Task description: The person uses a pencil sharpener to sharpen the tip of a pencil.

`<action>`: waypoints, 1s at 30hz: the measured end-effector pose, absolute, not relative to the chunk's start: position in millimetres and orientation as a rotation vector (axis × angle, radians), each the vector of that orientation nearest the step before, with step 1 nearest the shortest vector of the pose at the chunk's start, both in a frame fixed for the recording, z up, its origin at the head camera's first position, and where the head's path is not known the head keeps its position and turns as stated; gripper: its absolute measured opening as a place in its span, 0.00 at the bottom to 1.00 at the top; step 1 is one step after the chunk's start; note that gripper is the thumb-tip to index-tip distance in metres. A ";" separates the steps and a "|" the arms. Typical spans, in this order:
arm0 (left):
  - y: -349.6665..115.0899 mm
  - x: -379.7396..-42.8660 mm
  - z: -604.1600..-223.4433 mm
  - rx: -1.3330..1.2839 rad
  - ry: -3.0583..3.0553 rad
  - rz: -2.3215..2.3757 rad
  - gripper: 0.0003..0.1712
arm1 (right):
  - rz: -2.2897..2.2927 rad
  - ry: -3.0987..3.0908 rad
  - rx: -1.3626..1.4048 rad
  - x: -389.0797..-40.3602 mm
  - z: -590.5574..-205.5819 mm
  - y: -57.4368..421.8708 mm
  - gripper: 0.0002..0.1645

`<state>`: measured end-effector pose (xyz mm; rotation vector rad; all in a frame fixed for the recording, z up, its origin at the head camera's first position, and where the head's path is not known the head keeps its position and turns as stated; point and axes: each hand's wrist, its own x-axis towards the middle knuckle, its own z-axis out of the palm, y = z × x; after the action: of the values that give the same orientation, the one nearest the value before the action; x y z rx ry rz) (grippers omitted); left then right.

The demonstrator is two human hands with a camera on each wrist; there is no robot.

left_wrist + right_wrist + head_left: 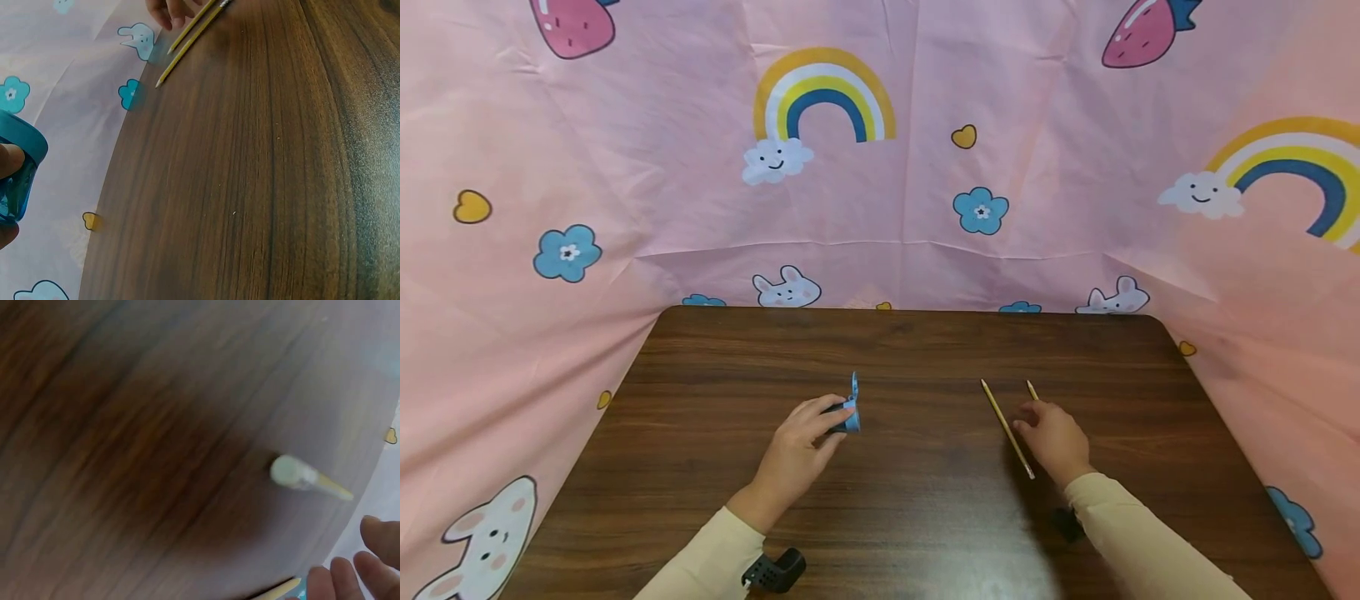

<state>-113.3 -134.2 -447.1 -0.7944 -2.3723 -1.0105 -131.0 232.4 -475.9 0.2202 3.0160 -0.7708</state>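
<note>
Blue plastic flip-lid container, one in all, just left of centre in the scene. Held in the left hand, pinched between thumb and fingers. Blue hinged lid, also one, swung open and standing upright on the container. From the left wrist, a see-through blue body with a thicker, opaque teal collar; contents too indistinct to tell.

Two slender yellow wooden pencils, both well to the right of the container, sharpened points toward the far side. Left yellow pencil lying fully in view at a slant, pale eraser end at the near right. Right yellow pencil mostly hidden behind the right hand, only the far tip showing from the head.

Right hand with thumb and fingers parted, moderately wide, nothing visibly gripped; just beside the right yellow pencil, cannot tell whether touching.

Under the pencils, one dark brown wood-grain worktop. Beyond the far edge and along both sides, pink printed cloth with two rainbows in view. Two cream sleeves, one per arm.
</note>
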 end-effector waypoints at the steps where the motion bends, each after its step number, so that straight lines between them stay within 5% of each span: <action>1: -134.3 -113.2 -447.0 -0.791 -2.374 -1.013 0.24 | -0.745 3.038 0.211 -130.6 -476.4 233.1 0.20; 16: -134.5 -113.0 -444.8 -0.762 -2.413 -1.022 0.23 | -0.515 3.358 -0.083 -127.7 -491.5 252.6 0.19; 30: -135.4 -114.4 -446.4 -0.754 -2.420 -1.004 0.24 | -0.345 3.268 -0.131 -124.0 -494.0 265.5 0.31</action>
<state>-114.4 -135.4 -446.4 -0.7544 -2.4202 -1.0037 -124.0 265.5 -494.0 -0.1313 3.2678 -0.3448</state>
